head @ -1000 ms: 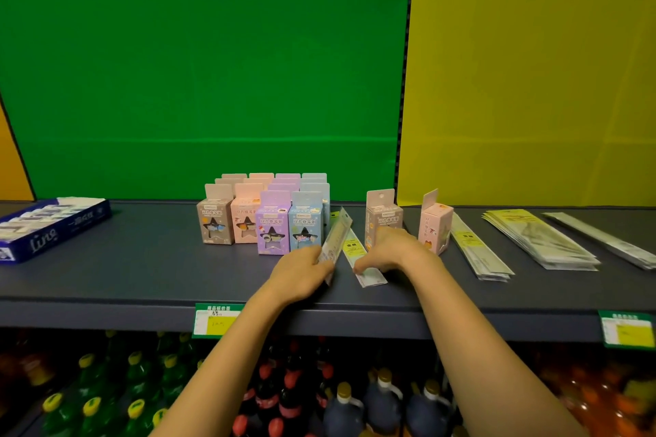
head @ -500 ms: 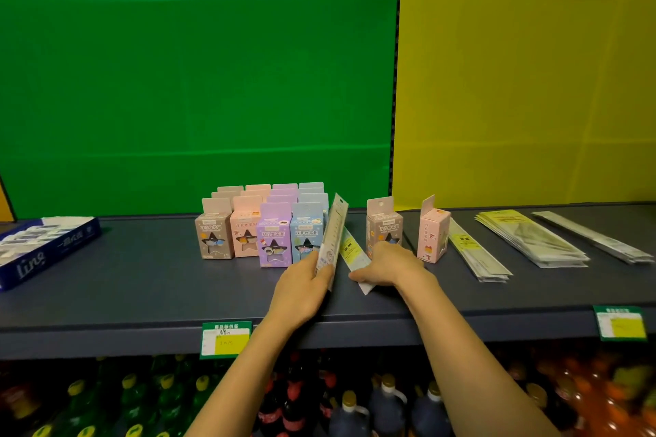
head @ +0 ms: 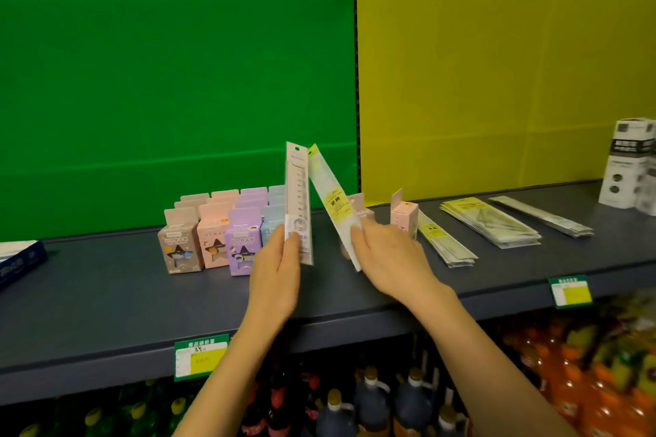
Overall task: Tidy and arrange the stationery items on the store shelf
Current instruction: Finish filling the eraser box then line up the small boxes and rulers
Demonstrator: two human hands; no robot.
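Note:
My left hand (head: 277,273) grips a pink packaged ruler (head: 298,195) by its lower end and holds it upright above the dark shelf (head: 106,298). My right hand (head: 390,259) grips a second packaged ruler with a yellow label (head: 332,199), tilted with its top leaning left toward the pink one. Behind my hands stand rows of small pastel boxes (head: 216,234). A lone pink box (head: 404,215) stands right of my right hand; another box behind that hand is mostly hidden.
Flat packaged rulers lie on the shelf at right in three lots (head: 445,241), (head: 490,222), (head: 543,215). White and black boxes (head: 628,163) stand far right, a blue box (head: 21,259) far left. Price tags (head: 200,356), (head: 570,291) hang on the shelf edge; bottles (head: 369,404) fill the shelf below.
Both hands have lifted their rulers off the shelf. The right hand's ruler went from lying flat to raised and tilted; the left one rose to upright. The view shifted right.

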